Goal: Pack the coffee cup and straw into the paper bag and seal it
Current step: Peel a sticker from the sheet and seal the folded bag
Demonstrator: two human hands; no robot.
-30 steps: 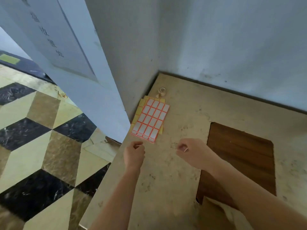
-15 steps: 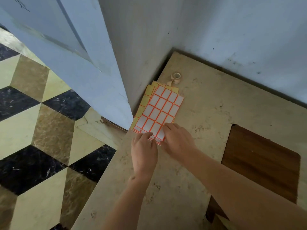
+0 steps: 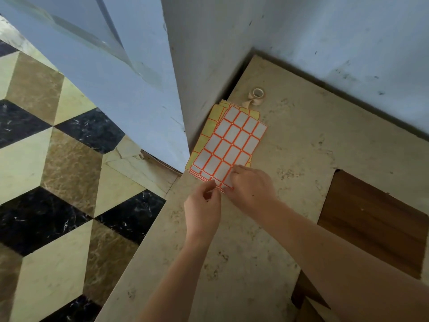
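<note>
A sheet of white labels with orange borders (image 3: 234, 145) lies on top of yellow sheets (image 3: 214, 117) near the table's far left corner. My left hand (image 3: 203, 205) pinches the sheet's near corner between thumb and forefinger. My right hand (image 3: 251, 187) rests on the near edge beside it, its fingers curled onto the sheet. The two hands almost touch. No coffee cup or straw is in view. A brown paper edge (image 3: 308, 309), possibly the bag, shows at the bottom right.
A small roll of tape (image 3: 256, 95) lies beyond the sheets by the wall. The beige table top (image 3: 290, 159) has a dark wood patch (image 3: 371, 219) on the right. Blue-grey walls close the corner. The table's left edge drops to a patterned tile floor (image 3: 58, 182).
Both hands moved forward from the bare table onto the label sheet's near edge. The left hand's fingers went from lying flat to pinching the corner. The view has shifted closer.
</note>
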